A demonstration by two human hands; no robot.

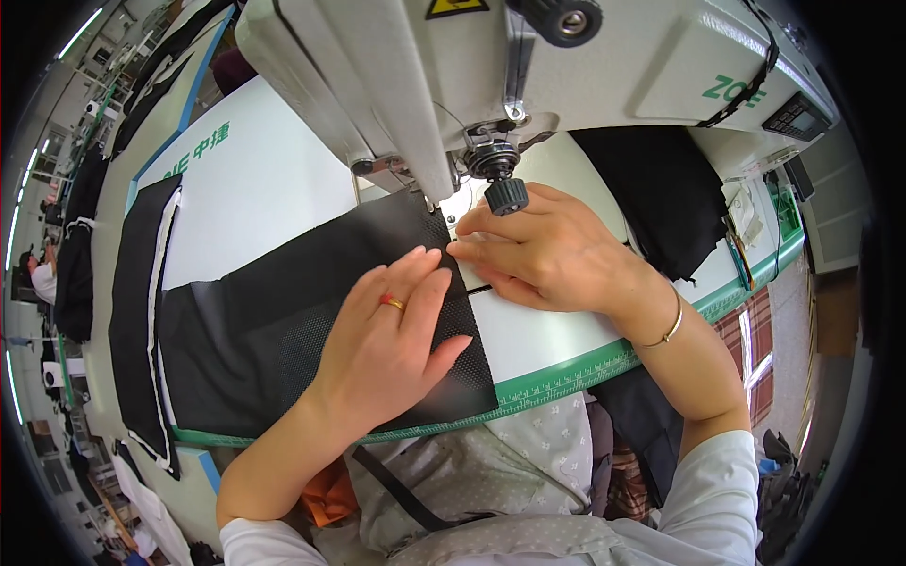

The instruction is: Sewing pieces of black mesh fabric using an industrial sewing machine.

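A black fabric piece (255,325), partly dotted with fine perforations, lies across the white sewing machine bed, its right edge under the presser foot (432,203). My left hand (392,335) rests flat on this fabric with fingers stretched out, a ring on one finger. Close to the needle area, my right hand (543,247) has its fingers bent, with thumb and fingertips pinched at the fabric's right edge. Its fingertips are partly hidden behind each other. The sewing machine head (377,85) stands over both hands, with a dark tension knob (507,195) just above my right fingers.
Folded black fabric (656,193) lies right of the machine bed. A black strip with white edging (142,311) hangs over the table's left side. A green measuring tape (566,381) runs along the front edge. Small tools (739,257) lie at the right.
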